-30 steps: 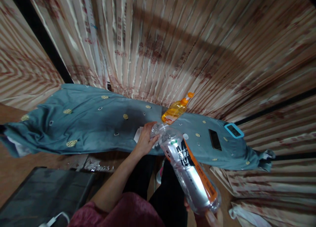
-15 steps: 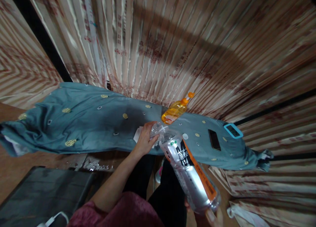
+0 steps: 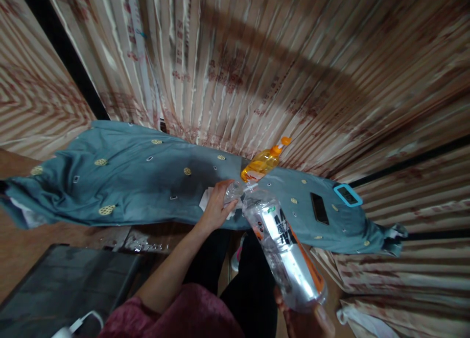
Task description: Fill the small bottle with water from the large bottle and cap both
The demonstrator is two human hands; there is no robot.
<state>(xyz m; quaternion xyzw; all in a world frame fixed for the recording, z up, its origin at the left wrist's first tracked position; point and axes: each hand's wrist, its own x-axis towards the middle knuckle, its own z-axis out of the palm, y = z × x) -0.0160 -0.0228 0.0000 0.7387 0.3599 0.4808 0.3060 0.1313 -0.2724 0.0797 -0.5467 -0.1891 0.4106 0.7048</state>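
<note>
My right hand [image 3: 306, 322] grips the base of a large clear plastic bottle [image 3: 284, 252] with an orange, black and silver label. The bottle slants up and to the left. Its mouth meets a small clear container [image 3: 232, 191], and my left hand [image 3: 216, 206] is closed round that container at the near edge of a table under a teal cloth [image 3: 128, 186]. White paper [image 3: 204, 199] lies under my left hand. An orange bottle [image 3: 261, 164] with an orange cap stands just behind the small container.
A black phone [image 3: 319, 208] and a blue-cased device [image 3: 347, 194] lie on the cloth to the right. A striped curtain [image 3: 257, 68] hangs close behind the table. A dark case [image 3: 66, 284] with a white cable [image 3: 79, 323] sits at lower left; a white bag [image 3: 363, 321] lies lower right.
The large bottle has turned and its neck has swung slightly right and up against the small container. It now hides the white cap that lay on the cloth. My left hand stays put.
</note>
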